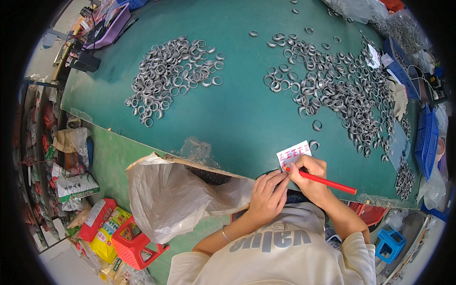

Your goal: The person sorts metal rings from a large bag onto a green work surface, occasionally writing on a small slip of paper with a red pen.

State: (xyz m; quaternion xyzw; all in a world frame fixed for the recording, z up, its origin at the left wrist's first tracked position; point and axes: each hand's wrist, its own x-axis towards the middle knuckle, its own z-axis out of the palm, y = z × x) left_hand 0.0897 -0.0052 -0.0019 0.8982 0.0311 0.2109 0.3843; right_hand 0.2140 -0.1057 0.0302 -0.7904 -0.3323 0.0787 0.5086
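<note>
My right hand (309, 178) is closed round a red pencil (332, 183). The pencil's tip touches a small white slip of paper (291, 151) with rows of red marks, at the near edge of the green table. My left hand (270, 194) lies with its fingers stretched out over the slip's lower left corner. Just past the slip, by its upper right corner, lies a single grey metal ring (314, 145). Many similar rings form one loose pile (164, 71) at the far left and a wider spread (344, 92) on the right.
An open white-lined sack (164, 204) hangs at the table's near edge, with dark contents inside. Blue baskets (426, 140) line the right side. A lilac basket (112, 28) stands at the far left. On the floor are a red stool (135, 244) and a blue stool (390, 245).
</note>
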